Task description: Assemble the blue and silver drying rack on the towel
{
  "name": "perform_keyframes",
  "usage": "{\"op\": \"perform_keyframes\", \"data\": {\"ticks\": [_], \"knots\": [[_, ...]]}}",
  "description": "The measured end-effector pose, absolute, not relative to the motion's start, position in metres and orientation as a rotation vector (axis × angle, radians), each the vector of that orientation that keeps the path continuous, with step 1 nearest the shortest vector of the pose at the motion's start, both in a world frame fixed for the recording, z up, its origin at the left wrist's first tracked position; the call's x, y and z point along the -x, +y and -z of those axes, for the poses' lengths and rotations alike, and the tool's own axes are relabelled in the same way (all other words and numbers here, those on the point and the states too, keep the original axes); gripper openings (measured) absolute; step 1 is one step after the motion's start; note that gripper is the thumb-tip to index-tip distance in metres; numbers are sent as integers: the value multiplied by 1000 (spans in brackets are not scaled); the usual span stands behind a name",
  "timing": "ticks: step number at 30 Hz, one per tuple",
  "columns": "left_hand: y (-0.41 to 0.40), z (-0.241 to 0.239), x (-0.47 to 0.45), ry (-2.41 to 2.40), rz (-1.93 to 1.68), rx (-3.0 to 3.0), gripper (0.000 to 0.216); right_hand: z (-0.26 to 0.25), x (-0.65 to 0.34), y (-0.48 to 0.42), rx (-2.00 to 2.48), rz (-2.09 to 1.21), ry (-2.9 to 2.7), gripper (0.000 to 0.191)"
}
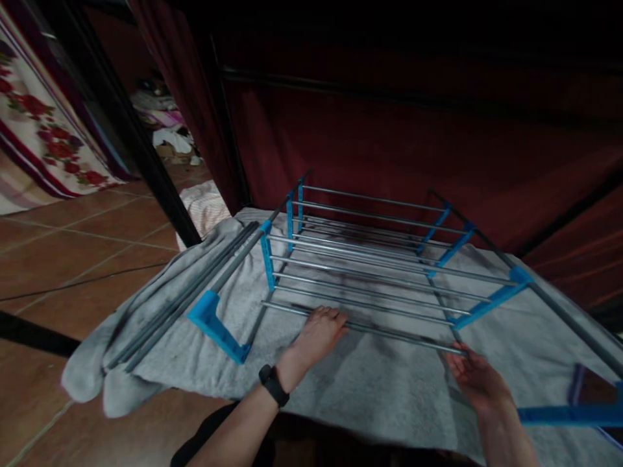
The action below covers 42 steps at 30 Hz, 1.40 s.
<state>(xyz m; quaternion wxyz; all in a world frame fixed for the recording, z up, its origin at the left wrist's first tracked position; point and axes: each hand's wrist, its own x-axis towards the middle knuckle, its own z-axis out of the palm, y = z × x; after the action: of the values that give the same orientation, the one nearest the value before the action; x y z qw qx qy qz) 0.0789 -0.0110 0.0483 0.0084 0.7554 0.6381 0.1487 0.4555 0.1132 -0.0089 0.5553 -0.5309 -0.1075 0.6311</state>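
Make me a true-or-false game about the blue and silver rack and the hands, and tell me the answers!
1. The left hand rests on a metal rod of the rack. True.
2. The rack's plastic brackets are red. False: they are blue.
3. The rack lies on a grey towel. True.
4. The right hand holds a hammer. False: it holds no tool and only touches the rod's end.
5. A black watch sits on the left wrist. True.

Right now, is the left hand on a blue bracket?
No, the left hand rests on a metal rod, apart from the blue bracket.
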Motion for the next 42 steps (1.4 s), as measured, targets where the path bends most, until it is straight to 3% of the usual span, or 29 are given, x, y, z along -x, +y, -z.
{"op": "perform_keyframes", "data": {"ticks": [25,42], "knots": [[-1,-37,-59,1941,-333,-2465,14,-2,-417,110,1192,-1452,-395,8],[7,-36,-48,2020,-171,-2327,24,1,-454,111,1100,-1190,-347,45]]}}
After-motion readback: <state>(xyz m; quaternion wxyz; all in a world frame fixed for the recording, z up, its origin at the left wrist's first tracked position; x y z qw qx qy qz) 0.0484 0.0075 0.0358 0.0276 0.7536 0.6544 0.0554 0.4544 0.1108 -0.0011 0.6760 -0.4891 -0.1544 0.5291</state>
